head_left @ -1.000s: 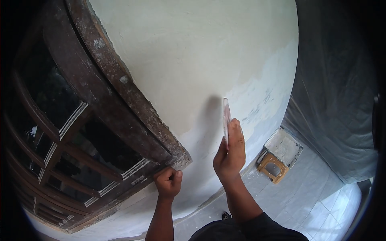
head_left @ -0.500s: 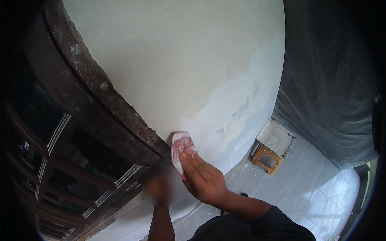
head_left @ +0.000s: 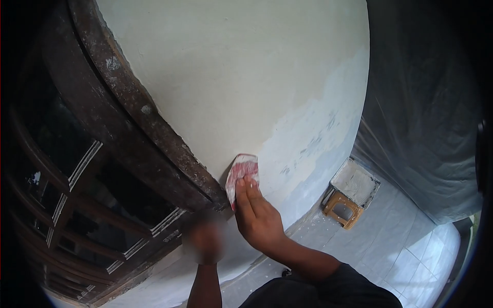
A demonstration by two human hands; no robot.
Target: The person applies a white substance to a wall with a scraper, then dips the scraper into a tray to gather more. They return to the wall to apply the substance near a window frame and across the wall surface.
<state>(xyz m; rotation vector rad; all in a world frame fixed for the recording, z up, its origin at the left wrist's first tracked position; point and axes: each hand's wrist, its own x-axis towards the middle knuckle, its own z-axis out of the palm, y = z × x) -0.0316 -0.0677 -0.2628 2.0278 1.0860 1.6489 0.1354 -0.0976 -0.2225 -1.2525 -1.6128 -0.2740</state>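
Pressed a red and white scraper (head_left: 242, 173) flat on the pale wall (head_left: 246, 66), just beside the bottom corner of the dark window frame (head_left: 149, 123). Held it there with the right hand (head_left: 258, 218), fingers (head_left: 245, 192) laid flat and tight on top; could not see the thumb. Had the left hand (head_left: 204, 240) low by the frame corner, too blurry to tell open or closed.

Could have bumped the scraper into the wood and smeared white paste there, if pushed too far left. Could have dug a line in the fresh coat, if tipped on one edge. Could have dropped it too, with only flat fingers on top.

Half a second before: sat a little lower and closer to the corner. A second before: stood on edge, much farther right on the wall, with the left hand sharp and closed on the frame corner.
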